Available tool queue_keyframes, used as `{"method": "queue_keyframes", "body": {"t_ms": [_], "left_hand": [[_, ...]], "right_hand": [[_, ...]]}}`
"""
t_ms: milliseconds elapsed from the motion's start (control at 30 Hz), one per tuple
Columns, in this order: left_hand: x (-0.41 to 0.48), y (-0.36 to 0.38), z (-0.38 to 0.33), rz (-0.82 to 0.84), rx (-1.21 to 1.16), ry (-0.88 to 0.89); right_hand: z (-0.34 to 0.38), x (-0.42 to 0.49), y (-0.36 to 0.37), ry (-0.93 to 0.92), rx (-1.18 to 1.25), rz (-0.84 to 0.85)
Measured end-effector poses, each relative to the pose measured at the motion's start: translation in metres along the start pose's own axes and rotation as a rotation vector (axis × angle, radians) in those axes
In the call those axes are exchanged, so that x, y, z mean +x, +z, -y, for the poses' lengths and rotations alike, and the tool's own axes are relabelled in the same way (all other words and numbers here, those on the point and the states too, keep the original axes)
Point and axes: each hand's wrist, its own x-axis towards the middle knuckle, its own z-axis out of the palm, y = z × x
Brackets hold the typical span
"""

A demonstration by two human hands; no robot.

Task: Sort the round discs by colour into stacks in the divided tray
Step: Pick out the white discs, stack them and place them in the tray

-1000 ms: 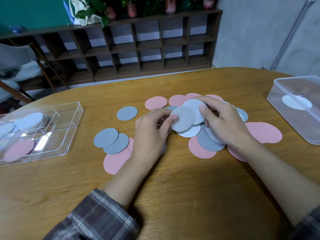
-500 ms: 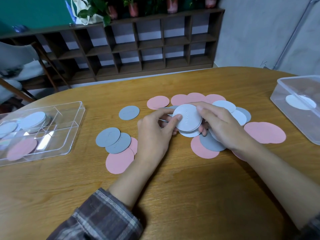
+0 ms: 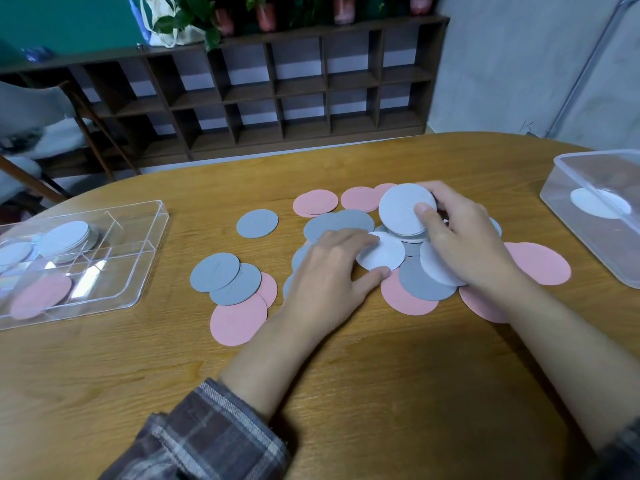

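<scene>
Pink, grey and pale lilac discs lie scattered over the middle of the wooden table. My right hand (image 3: 460, 237) holds a small stack of pale lilac discs (image 3: 403, 209) tilted up, thumb on its face. My left hand (image 3: 332, 271) lies low over the pile, and its fingers and thumb pinch one pale lilac disc (image 3: 384, 254) lying on the table. The clear divided tray (image 3: 138, 268) stands at the left; it holds a pale stack (image 3: 65, 237) at the back and a pink disc (image 3: 41, 294) at the front.
A clear plastic box (image 3: 595, 216) with a white disc inside stands at the right edge. Grey discs (image 3: 225, 277) and a pink disc (image 3: 239, 318) lie between the tray and my left hand. A dark shelf unit and a chair are beyond the table.
Both hands held the pale stack together before. Now my right hand alone has it, lifted up and to the right, while my left hand has dropped onto a single pale disc on the table.
</scene>
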Motion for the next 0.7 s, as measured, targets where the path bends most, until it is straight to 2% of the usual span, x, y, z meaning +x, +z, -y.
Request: {"method": "queue_keyframes", "body": {"t_ms": [367,700], "left_hand": [[0.0017,-0.0024,0.0007,0.037,0.115,0.046],[0.0024,-0.0088,0.001,-0.214,0.131,0.125]], "right_hand": [[0.0006,-0.0013,0.002,0.014,-0.015,0.023],[0.0072,-0.0061,0.0032,-0.037,-0.009,0.099]]}}
